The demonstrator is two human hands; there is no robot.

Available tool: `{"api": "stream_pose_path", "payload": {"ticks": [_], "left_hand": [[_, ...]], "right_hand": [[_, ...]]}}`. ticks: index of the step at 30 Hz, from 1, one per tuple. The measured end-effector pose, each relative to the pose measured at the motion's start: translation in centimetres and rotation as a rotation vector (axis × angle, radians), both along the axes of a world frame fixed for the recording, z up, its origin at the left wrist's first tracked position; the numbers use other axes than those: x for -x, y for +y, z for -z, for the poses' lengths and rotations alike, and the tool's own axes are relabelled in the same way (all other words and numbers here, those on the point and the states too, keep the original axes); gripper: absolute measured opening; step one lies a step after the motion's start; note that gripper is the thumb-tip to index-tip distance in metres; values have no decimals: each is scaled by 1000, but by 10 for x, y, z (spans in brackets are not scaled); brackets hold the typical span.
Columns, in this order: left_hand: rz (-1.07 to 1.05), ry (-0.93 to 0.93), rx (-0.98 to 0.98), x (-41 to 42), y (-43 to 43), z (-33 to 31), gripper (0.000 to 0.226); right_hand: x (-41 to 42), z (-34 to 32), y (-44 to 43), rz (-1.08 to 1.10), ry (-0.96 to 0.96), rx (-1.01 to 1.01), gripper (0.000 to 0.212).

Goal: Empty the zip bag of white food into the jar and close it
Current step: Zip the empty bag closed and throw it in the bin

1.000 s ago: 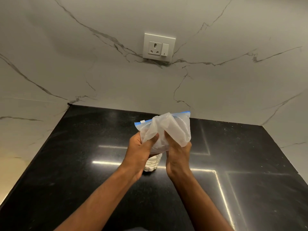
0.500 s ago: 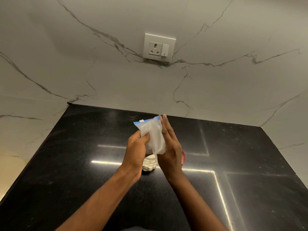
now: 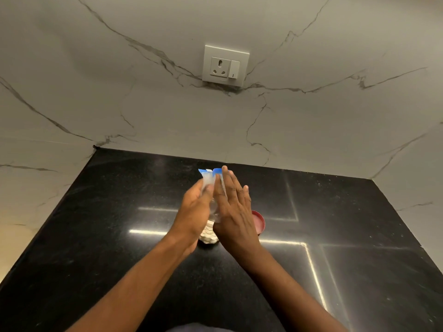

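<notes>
A clear zip bag (image 3: 208, 179) with a blue zip strip is pressed flat between my two palms above the jar. My left hand (image 3: 194, 213) holds it from the left, my right hand (image 3: 233, 207) lies flat against it with straight fingers. Only the bag's top edge shows above my fingers. Under my hands stands the jar (image 3: 209, 234), with white food visible in its lower part; its mouth is hidden. The red lid (image 3: 260, 221) lies on the black counter (image 3: 119, 236) just right of the jar, partly behind my right hand.
Marble walls close the counter at the back and on both sides. A white wall socket (image 3: 225, 66) with a switch sits on the back wall above the hands.
The bag was puffed out and wide in my hands; it is now squeezed flat and narrow between my palms. My right hand's fingers have straightened, and the red lid has come into view.
</notes>
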State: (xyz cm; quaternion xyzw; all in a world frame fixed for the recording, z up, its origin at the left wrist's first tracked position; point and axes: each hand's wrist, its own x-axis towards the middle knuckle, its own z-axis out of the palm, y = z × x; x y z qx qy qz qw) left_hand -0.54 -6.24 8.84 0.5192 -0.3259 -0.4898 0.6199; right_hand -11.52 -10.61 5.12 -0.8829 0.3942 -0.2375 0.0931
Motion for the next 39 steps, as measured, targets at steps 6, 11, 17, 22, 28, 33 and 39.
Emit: {"api": "stream_pose_path", "payload": {"ticks": [6, 11, 17, 22, 28, 33, 39], "left_hand": [[48, 50, -74, -27, -2, -9, 24], [169, -82, -105, -35, 2, -9, 20], [260, -2, -236, -49, 3, -15, 30], [227, 410, -289, -57, 7, -7, 32], [222, 260, -338, -40, 8, 3, 53], [96, 159, -274, -41, 15, 7, 41], [-5, -31, -239, -46, 42, 9, 37]], "right_hand": [[28, -20, 12, -97, -759, -771, 84], [43, -39, -18, -70, -771, -1134, 42], [40, -40, -24, 33, -926, -1159, 31], [42, -34, -25, -77, -924, -858, 42], [48, -20, -29, -220, -482, -268, 37], [49, -18, -21, -141, -773, -885, 31], [35, -11, -7, -171, -710, -1293, 43]]}}
